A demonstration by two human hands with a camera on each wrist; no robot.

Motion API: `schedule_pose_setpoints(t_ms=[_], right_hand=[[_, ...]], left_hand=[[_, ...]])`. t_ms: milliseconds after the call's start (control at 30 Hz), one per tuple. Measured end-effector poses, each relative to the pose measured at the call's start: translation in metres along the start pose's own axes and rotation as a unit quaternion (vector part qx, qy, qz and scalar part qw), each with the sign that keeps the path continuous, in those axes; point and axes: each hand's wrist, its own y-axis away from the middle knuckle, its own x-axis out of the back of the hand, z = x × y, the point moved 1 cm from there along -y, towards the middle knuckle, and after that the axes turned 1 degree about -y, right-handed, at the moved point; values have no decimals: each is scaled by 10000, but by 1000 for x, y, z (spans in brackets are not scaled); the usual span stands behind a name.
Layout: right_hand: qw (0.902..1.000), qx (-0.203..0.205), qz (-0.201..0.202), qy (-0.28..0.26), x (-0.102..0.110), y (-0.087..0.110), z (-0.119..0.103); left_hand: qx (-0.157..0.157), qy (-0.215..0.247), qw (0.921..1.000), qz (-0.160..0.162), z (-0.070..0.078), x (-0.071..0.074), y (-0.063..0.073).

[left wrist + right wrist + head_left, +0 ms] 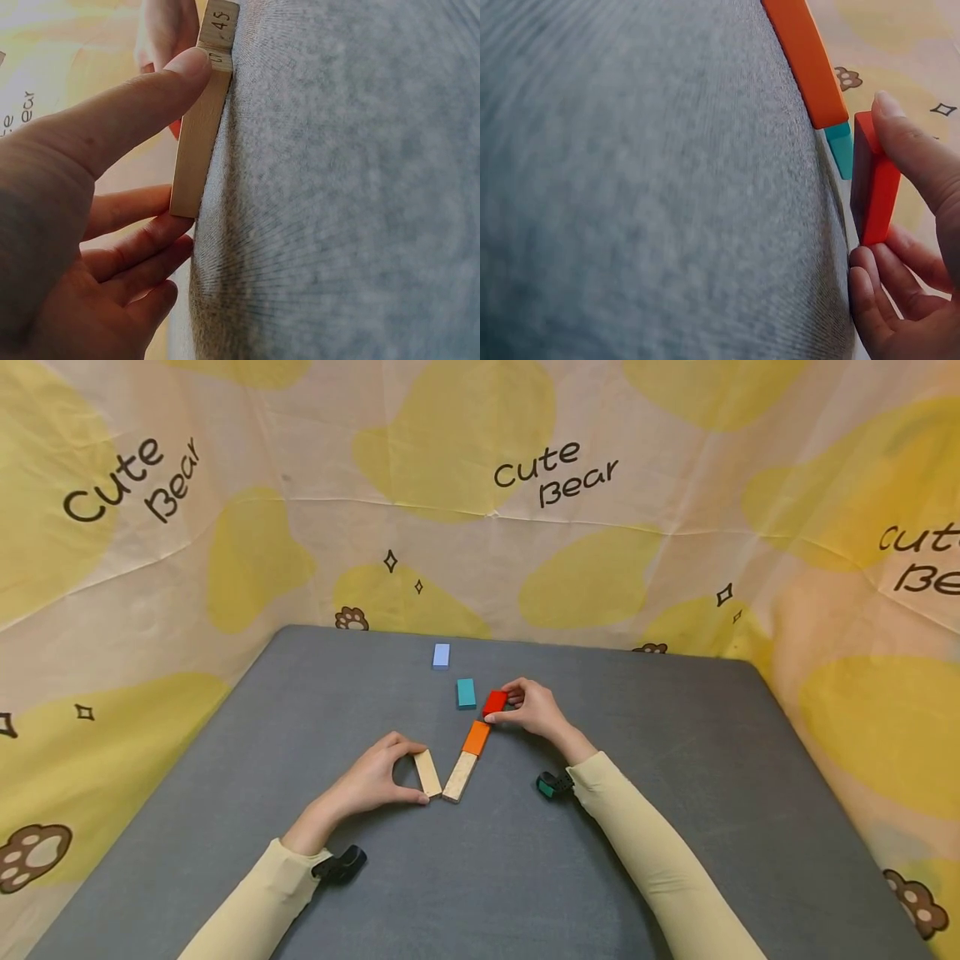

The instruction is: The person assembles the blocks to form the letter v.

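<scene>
My left hand (pixel 372 777) pinches a plain wooden block (pixel 427 774) lengthwise, thumb at the near end and fingers at the far end. Beside it lies a second wooden block (pixel 459 777), the two nearly meeting at their near ends in a V. In the left wrist view that second block (pixel 219 24) carries the digits 45. An orange block (pixel 476 738) continues the right side of the V. Beyond it my right hand (pixel 538 708) holds a red block (pixel 495 702) by its ends between thumb and fingers. The right wrist view shows the red block (pixel 877 180) raised off the table.
A teal block (pixel 466 693) lies left of the red one, with a light blue block (pixel 441 656) farther back. The grey table (pixel 675 735) ends at a yellow printed cloth (pixel 450 460). Both wrists carry black straps, the left with a dark device (pixel 341 865).
</scene>
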Motion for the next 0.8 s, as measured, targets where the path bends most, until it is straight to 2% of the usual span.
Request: schedule_pose_setpoints(t_ms=[500,800], right_hand=[[9997,-174,-116,159,-5,-4,0],[9995,-58,-172,245,-5,-4,-1]], left_hand=[[-15,44,10000,-13,-2,-2,0],[-9,35,10000,24,-2,-1,-1]])
